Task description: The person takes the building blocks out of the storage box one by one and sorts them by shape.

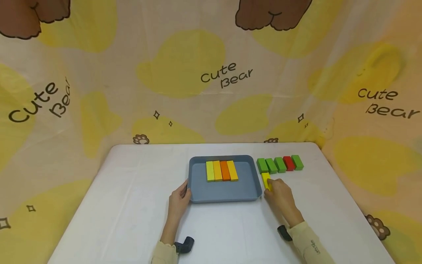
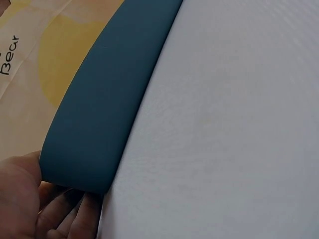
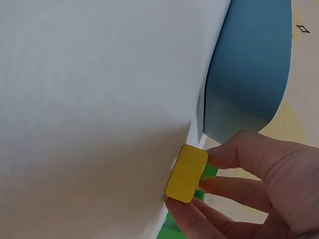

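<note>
My right hand (image 1: 281, 194) pinches a yellow block (image 1: 266, 180) between thumb and fingers, just right of the blue-grey tray (image 1: 224, 197). In the right wrist view the yellow block's (image 3: 187, 174) small end faces the camera, close to the tray's outer wall (image 3: 244, 74). My left hand (image 1: 179, 200) grips the tray's left side near its front corner. The left wrist view shows the thumb at the rim and curled fingers (image 2: 55, 219) against the tray wall (image 2: 94, 114). Inside the tray, several blocks lie side by side: yellow-green (image 1: 210, 171), yellow-orange (image 1: 217, 171) and orange (image 1: 225, 171).
Behind my right hand, several green blocks (image 1: 280, 164) and one red block (image 1: 288, 163) form a row right of the tray. A white table (image 1: 132, 205) carries everything. Patterned cloth (image 1: 184, 66) hangs behind and at both sides.
</note>
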Demonstrator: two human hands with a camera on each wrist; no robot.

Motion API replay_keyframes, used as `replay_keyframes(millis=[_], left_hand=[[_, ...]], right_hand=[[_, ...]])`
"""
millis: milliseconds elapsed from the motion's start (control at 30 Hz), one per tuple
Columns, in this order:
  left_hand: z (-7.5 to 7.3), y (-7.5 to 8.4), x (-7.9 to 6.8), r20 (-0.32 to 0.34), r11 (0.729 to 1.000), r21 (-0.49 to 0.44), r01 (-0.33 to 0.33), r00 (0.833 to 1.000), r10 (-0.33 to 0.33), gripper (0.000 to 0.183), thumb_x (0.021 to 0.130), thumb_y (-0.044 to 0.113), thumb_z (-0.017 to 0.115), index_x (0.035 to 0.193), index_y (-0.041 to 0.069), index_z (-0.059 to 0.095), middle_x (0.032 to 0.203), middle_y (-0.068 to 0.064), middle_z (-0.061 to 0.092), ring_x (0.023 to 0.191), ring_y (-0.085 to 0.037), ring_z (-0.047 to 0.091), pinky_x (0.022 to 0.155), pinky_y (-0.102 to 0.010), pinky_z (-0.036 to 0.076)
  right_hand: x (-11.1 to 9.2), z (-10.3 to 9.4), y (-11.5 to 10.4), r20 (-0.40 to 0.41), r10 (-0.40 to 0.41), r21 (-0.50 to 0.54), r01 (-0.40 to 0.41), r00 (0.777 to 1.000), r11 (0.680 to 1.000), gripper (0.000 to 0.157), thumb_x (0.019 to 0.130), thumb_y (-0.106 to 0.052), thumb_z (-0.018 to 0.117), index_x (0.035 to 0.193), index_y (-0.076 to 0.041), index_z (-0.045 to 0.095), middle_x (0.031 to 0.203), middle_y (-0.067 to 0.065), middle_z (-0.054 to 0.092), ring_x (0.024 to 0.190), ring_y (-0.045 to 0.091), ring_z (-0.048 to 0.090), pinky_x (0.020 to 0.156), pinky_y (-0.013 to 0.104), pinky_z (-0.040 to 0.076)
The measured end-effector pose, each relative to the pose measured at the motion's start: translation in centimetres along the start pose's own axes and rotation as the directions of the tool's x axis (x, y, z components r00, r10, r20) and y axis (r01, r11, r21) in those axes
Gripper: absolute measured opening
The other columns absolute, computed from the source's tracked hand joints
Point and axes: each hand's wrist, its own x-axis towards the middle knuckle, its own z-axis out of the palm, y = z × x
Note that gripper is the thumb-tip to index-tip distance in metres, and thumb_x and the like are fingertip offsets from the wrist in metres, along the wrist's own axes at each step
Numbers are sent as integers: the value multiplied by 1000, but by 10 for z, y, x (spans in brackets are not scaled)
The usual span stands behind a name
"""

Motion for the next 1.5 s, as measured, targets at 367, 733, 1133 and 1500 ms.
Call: replay_keyframes(millis=[367, 733, 1133, 1500], left_hand=[[0, -1, 1, -2, 1000, 9, -4, 1000, 4, 44, 95, 12, 57, 138, 3, 54, 134, -18, 60, 121, -31, 61, 97, -36, 54], [-1, -2, 3, 2, 1000, 7, -17, 1000, 17, 44, 95, 13, 57, 138, 4, 54, 133, -18, 60, 120, -32, 62, 95, -36, 55], [2, -4, -1, 0, 1000, 15, -2, 1000, 2, 43, 96, 11, 56, 138, 2, 54, 135, -19, 59, 123, -33, 60, 98, -37, 53], [1, -2, 0, -3, 1000, 1, -2, 1000, 2, 44, 95, 12, 56, 138, 2, 54, 135, -18, 59, 123, -31, 60, 98, -36, 54]], right_hand=[[1, -2, -4, 27, 26, -13, -26, 999, 1000, 42, 83, -8, 65, 120, 12, 62, 107, 30, 64, 94, 37, 62, 88, 54, 55], [5, -8, -18, -230, -49, -9, 48, 972, 999, 35, 89, -16, 62, 112, 9, 68, 111, 31, 66, 101, 47, 61, 92, 58, 52], [28, 6, -70, -253, -157, 1, 163, 955, 987, 29, 86, -13, 68, 108, 6, 72, 104, 24, 70, 98, 38, 66, 86, 50, 58], [46, 29, -99, -71, -151, 13, 152, 986, 988, 35, 84, -13, 70, 115, 3, 70, 110, 23, 68, 101, 35, 65, 86, 48, 58]])
